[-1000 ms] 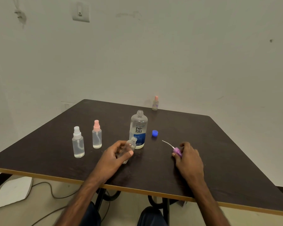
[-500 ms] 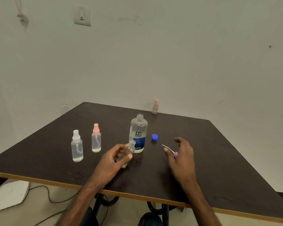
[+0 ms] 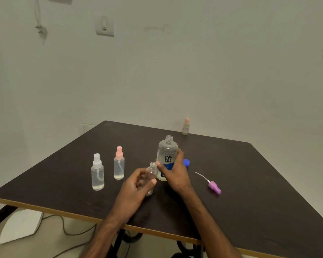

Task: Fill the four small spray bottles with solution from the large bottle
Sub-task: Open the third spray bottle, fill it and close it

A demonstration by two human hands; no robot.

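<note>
Noted: right hand (image 3: 174, 174) wraps the large bottle (image 3: 167, 151) at mid-body; left hand (image 3: 135, 189) grips the uncapped small bottle (image 3: 151, 173) just beside it. Judged light, smooth, squeezable plastic; hold low, without crushing.

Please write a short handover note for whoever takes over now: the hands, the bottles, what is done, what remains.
Left hand holds the open small bottle, seemingly empty. Right hand grips the uncapped large bottle, upright on the table. Its blue cap and the purple spray head lie to the right.
White-capped bottle and pink-capped bottle hold liquid. Far bottle: contents unclear.
To do: pour, refit spray head.
</note>
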